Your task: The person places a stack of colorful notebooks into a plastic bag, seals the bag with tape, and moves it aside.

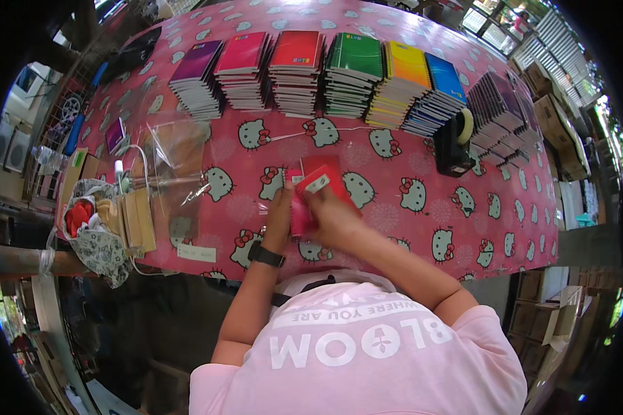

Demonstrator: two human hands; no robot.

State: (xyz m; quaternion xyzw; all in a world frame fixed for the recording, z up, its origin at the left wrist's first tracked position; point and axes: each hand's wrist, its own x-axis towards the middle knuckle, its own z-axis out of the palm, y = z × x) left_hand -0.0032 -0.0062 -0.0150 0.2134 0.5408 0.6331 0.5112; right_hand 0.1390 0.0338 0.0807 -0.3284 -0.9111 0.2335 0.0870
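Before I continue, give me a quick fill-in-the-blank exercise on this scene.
1. The green stack stands directly between the red stack and the ____ stack.
2. The right hand holds a ____ notebook over the pink notebook.
3. The watch sits nearer the ____ hand.
4. The tape dispenser has a ____ body.

Missing words: yellow; red; left; black.

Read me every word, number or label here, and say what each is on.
I don't copy out wording, but print shows:
Pink shirt: large white letters, clear but upside down.
Red notebook stack, green notebook stack: cover lettering too small.
Red notebook in right hand: pale label, too small.
White paper strip: marks too blurred.
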